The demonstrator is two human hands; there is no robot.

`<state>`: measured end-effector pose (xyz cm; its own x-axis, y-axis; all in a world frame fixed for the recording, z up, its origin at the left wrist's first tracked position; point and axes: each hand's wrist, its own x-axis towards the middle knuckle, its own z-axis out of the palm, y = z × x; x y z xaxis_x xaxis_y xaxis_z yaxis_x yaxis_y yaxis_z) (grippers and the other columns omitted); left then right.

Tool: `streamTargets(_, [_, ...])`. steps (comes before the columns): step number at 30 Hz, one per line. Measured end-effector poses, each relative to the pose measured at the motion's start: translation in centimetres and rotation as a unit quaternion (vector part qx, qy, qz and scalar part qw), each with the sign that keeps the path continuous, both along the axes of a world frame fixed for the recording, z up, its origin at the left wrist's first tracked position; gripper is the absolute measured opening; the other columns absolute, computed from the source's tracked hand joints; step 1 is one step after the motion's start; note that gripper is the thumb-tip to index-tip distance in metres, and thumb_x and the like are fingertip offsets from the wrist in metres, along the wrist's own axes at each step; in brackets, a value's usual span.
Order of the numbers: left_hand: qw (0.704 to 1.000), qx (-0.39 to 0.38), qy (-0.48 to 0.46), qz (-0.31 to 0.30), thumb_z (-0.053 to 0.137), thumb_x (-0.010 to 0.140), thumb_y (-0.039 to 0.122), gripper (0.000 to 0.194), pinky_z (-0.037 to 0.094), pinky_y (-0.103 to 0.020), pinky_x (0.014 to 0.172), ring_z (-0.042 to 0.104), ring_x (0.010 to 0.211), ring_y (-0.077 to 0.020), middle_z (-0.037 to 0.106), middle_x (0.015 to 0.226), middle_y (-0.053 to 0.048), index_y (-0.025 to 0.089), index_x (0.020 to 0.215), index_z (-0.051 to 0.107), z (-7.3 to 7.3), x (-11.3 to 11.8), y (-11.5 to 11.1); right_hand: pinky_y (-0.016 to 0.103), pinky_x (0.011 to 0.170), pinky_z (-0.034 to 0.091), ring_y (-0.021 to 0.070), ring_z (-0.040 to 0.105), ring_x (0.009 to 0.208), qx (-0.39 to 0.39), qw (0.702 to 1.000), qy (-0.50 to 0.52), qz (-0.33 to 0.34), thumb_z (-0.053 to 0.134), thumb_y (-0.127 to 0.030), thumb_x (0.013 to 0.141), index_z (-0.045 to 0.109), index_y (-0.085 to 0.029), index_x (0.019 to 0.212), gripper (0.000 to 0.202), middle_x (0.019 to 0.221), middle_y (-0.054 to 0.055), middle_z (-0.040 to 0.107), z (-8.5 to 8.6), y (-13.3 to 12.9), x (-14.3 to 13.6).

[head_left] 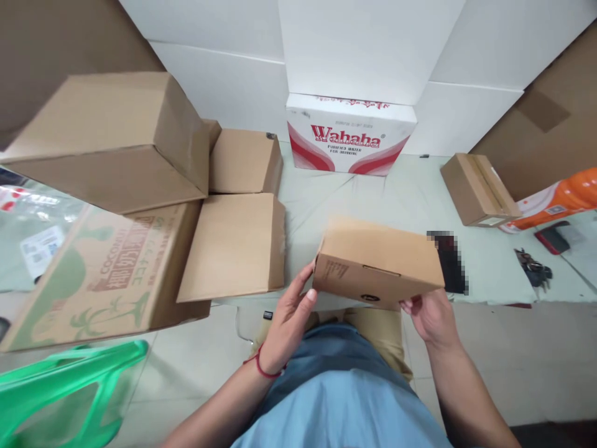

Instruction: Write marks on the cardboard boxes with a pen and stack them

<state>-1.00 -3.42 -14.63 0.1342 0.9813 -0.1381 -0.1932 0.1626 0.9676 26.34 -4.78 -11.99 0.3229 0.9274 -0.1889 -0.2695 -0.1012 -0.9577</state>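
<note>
A brown cardboard box (377, 264) is between my hands over the front of the table, tilted, with small print and a black round mark on the side facing me. My left hand (293, 311) lies against its left end, fingers partly behind the edge and thumb raised at the near corner. A red cord circles that wrist. My right hand (431, 314) grips the lower right edge from below, its fingers partly hidden under the box. The far top edge of the box is blurred.
Several cardboard boxes (233, 242) stand at left, one stacked on a coconut-print carton (116, 274). A white Wahaba-style "Wahaha" carton (352, 140) is at the back. At right are a small taped box (480, 190), an orange-and-white package (559, 199) and keys (536, 270). A green stool (69, 392) stands lower left.
</note>
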Motion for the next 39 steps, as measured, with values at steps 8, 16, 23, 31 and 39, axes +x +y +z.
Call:
streamTargets(8, [0.995,-0.054,-0.067,0.05,0.083,0.092,0.06,0.052,0.061,-0.029,0.073,0.075,0.098,-0.0245,0.082,0.126,-0.012,0.022,0.128,0.083,2.1,-0.3,-0.6,0.023,0.035,0.017,0.0059,0.026,0.039,-0.107,0.992,-0.003,0.062,0.079,-0.083,0.083,0.05,-0.023,0.057,0.071,0.047,-0.006,0.041,1.0,1.2,0.6])
streamTargets(16, [0.986,0.13,0.1,-0.022,0.077,0.1,0.032,0.063,0.049,-0.052,0.127,0.06,0.151,-0.0348,0.063,0.162,-0.011,0.035,0.161,0.06,1.3,-1.6,-3.8,0.037,0.062,0.064,0.026,0.076,0.065,-0.097,0.99,0.059,0.086,0.099,-0.058,0.069,0.08,-0.022,0.081,0.042,0.068,0.003,0.079,-0.1,4.1,-0.1])
streamTargets(23, [0.944,0.241,0.224,0.034,0.07,0.104,0.023,0.064,0.063,-0.042,0.11,0.052,0.156,-0.0323,0.051,0.168,-0.017,0.032,0.164,0.05,1.5,-0.7,-3.3,0.041,0.087,0.065,0.0295,0.082,0.097,-0.157,0.98,0.099,0.072,0.097,-0.044,0.063,0.082,-0.023,0.108,0.052,0.105,0.006,0.088,-2.4,5.7,-1.7])
streamTargets(31, [0.986,0.042,0.148,0.066,0.072,0.103,0.047,0.045,0.067,-0.037,0.098,0.079,0.117,-0.0257,0.075,0.131,-0.013,0.021,0.135,0.055,-2.0,0.3,-2.6,0.037,0.086,0.059,0.0228,0.072,0.093,-0.019,0.967,-0.234,0.096,0.062,-0.057,0.104,0.068,-0.028,0.151,0.055,0.104,0.004,0.079,0.2,4.3,-2.5])
streamTargets(39, [0.915,0.172,0.358,0.065,0.068,0.105,0.039,0.034,0.068,-0.035,0.078,0.081,0.092,-0.0228,0.079,0.118,-0.011,0.02,0.133,0.061,-3.5,-1.6,-2.8,0.035,0.08,0.055,0.0193,0.069,0.081,-0.058,0.874,-0.459,0.15,0.058,-0.033,0.101,0.073,-0.021,0.133,0.037,0.11,0.008,0.076,-1.3,5.5,0.9])
